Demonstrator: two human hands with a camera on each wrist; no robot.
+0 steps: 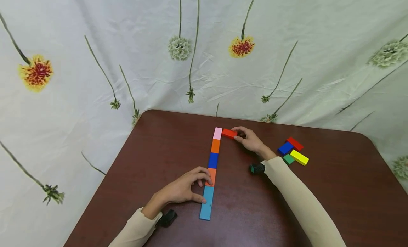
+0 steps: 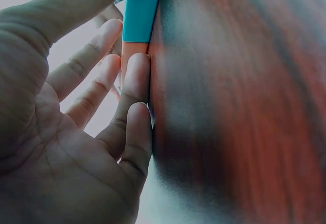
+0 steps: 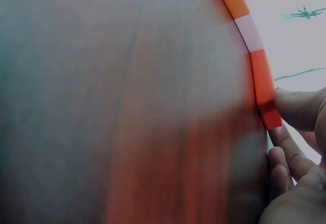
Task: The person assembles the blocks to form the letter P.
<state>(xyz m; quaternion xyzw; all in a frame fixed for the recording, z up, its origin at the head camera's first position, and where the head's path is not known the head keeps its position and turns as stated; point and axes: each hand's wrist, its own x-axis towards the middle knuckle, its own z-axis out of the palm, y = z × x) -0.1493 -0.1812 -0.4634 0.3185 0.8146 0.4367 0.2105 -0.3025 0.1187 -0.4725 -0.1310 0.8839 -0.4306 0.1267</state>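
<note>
A line of blocks runs up the table: a light-blue block [image 1: 207, 204] nearest, then a coral-orange block [image 1: 211, 177], a dark blue block [image 1: 213, 160], an orange block [image 1: 215, 146] and a pink block [image 1: 217, 133] at the far end. My right hand [image 1: 250, 139] pinches a red block [image 1: 229, 133], set crosswise beside the pink one. In the right wrist view the red block [image 3: 263, 81] meets the pink block [image 3: 249, 33] end to end. My left hand [image 1: 183, 186] rests along the near blocks, thumb at the light-blue block and fairly straight fingers [image 2: 137, 76] at the coral-orange one.
Right of my right forearm lie loose blocks: a red block [image 1: 295, 143], a blue block [image 1: 285, 148], a yellow block [image 1: 299, 157] and a green block [image 1: 288, 159]. A flower-print cloth [image 1: 143, 34] hangs behind the dark wooden table [image 1: 159, 144].
</note>
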